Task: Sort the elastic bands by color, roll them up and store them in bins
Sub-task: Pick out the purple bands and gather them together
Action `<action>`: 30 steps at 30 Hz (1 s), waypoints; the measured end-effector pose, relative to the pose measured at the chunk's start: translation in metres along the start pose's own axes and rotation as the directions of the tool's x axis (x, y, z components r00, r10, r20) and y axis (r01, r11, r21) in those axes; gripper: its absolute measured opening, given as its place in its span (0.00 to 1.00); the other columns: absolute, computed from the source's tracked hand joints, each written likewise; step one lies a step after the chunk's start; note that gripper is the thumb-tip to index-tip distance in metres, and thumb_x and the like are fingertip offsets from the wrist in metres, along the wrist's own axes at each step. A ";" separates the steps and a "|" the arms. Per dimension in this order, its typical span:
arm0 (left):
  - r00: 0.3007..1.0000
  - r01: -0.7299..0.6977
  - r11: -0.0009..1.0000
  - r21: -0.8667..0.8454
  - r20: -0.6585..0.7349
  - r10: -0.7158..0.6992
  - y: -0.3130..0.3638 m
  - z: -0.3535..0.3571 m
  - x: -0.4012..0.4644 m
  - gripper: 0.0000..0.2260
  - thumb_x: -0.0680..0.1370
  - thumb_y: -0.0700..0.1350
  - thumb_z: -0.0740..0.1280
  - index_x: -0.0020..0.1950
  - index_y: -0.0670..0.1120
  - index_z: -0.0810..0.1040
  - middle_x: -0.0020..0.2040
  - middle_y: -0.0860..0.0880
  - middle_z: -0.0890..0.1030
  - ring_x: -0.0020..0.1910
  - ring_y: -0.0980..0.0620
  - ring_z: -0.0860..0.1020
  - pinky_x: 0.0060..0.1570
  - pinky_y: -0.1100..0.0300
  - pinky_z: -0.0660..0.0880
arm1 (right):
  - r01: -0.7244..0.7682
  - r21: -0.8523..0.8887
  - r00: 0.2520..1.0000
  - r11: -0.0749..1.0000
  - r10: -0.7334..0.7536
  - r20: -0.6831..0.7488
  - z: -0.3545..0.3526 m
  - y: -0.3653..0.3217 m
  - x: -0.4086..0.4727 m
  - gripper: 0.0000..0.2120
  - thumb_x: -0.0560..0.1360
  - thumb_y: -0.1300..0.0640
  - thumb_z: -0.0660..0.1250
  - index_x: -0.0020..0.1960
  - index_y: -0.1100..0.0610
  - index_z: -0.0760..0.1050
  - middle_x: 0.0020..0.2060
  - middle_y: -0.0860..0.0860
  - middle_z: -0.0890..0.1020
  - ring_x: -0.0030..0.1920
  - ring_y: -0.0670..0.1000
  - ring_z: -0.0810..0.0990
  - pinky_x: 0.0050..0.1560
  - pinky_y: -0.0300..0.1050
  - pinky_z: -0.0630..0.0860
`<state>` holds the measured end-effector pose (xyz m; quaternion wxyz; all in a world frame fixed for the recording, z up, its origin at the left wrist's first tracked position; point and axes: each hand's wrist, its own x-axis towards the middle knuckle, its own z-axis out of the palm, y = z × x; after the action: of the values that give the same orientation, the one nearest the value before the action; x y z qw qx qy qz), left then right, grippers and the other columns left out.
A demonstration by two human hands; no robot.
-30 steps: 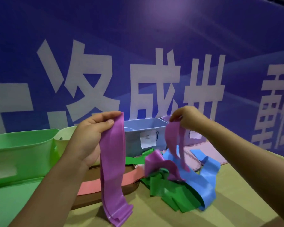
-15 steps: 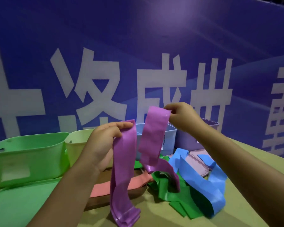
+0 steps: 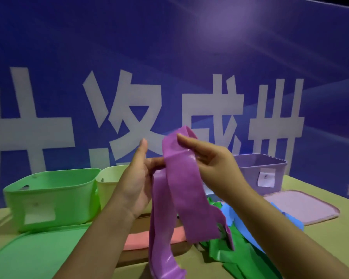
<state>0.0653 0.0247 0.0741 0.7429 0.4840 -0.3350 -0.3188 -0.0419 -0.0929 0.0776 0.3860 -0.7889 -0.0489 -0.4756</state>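
A long purple elastic band [image 3: 181, 188] is held up between both hands above the table, folded over at its top, with two lengths hanging down. My left hand [image 3: 135, 184] pinches one length with its thumb, the fingers pointing up. My right hand [image 3: 216, 166] pinches the folded top, fingers stretched left. Below lie green bands [image 3: 226, 254], a blue band [image 3: 238, 220] and a pink band [image 3: 177, 234]. Along the back stand a green bin [image 3: 48, 190], a pale yellow bin [image 3: 107, 184] and a purple bin [image 3: 260, 168].
A green lid [image 3: 38, 252] lies at the front left, a brown lid [image 3: 137, 256] under the pink band, and a pinkish-purple lid [image 3: 302, 206] at the right. The tan table [image 3: 330, 234] ends at a blue banner wall behind the bins.
My right hand brought its end of the purple band up and left, close to my left hand, so the band is now doubled over. The band's tail lifted off the pile.
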 end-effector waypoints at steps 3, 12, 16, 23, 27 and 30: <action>0.995 -0.086 0.996 -0.025 -0.045 0.085 0.003 0.000 -0.002 0.30 0.75 0.64 0.56 0.53 0.39 0.81 0.47 0.39 0.84 0.44 0.45 0.83 0.45 0.54 0.80 | 0.078 -0.012 0.991 0.997 -0.076 0.107 0.012 0.011 -0.018 0.22 0.69 0.53 0.70 0.59 0.34 0.75 0.56 0.39 0.79 0.57 0.42 0.79 0.57 0.37 0.75; 0.886 -0.339 0.907 0.249 -0.240 0.397 -0.001 0.009 -0.009 0.10 0.75 0.40 0.68 0.35 0.49 0.84 0.33 0.53 0.83 0.39 0.53 0.80 0.43 0.57 0.77 | -0.326 0.257 0.945 0.910 0.314 0.088 0.013 0.005 -0.012 0.15 0.71 0.75 0.54 0.34 0.59 0.71 0.33 0.50 0.80 0.37 0.47 0.80 0.39 0.46 0.79; 0.842 -0.394 0.848 0.353 -0.231 0.487 -0.004 0.011 -0.012 0.09 0.75 0.40 0.67 0.38 0.50 0.83 0.37 0.53 0.84 0.41 0.52 0.81 0.45 0.54 0.78 | -0.475 0.338 0.878 0.812 0.461 0.128 0.027 -0.006 -0.002 0.12 0.79 0.59 0.56 0.45 0.57 0.78 0.35 0.50 0.81 0.36 0.46 0.80 0.38 0.45 0.80; 0.827 -0.412 0.846 0.337 -0.252 0.503 0.011 -0.001 -0.013 0.13 0.76 0.38 0.66 0.37 0.53 0.84 0.37 0.51 0.84 0.41 0.51 0.81 0.43 0.55 0.78 | -0.362 0.291 0.923 0.886 0.384 -0.020 0.039 -0.011 0.028 0.27 0.76 0.37 0.49 0.46 0.56 0.78 0.39 0.53 0.81 0.41 0.48 0.78 0.39 0.42 0.74; 0.859 -0.402 0.833 0.380 -0.160 0.487 0.015 -0.005 -0.013 0.11 0.75 0.36 0.66 0.38 0.48 0.83 0.37 0.48 0.85 0.39 0.51 0.82 0.39 0.58 0.80 | -0.262 0.429 0.949 0.865 0.311 -0.047 0.044 0.001 0.029 0.10 0.77 0.49 0.62 0.46 0.54 0.78 0.39 0.50 0.82 0.43 0.48 0.80 0.43 0.46 0.79; 0.862 -0.391 0.810 0.436 -0.133 0.488 0.014 -0.008 -0.009 0.10 0.74 0.36 0.67 0.36 0.47 0.84 0.37 0.47 0.84 0.40 0.50 0.81 0.45 0.54 0.78 | -0.227 0.531 0.952 0.817 0.300 -0.056 0.034 0.009 0.033 0.03 0.75 0.57 0.65 0.47 0.55 0.78 0.38 0.47 0.82 0.42 0.45 0.81 0.42 0.41 0.77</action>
<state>0.0686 0.0411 0.0831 0.7183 0.5666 -0.4037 -0.0021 0.0046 -0.0862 0.0901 0.6485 -0.6204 -0.0387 -0.4395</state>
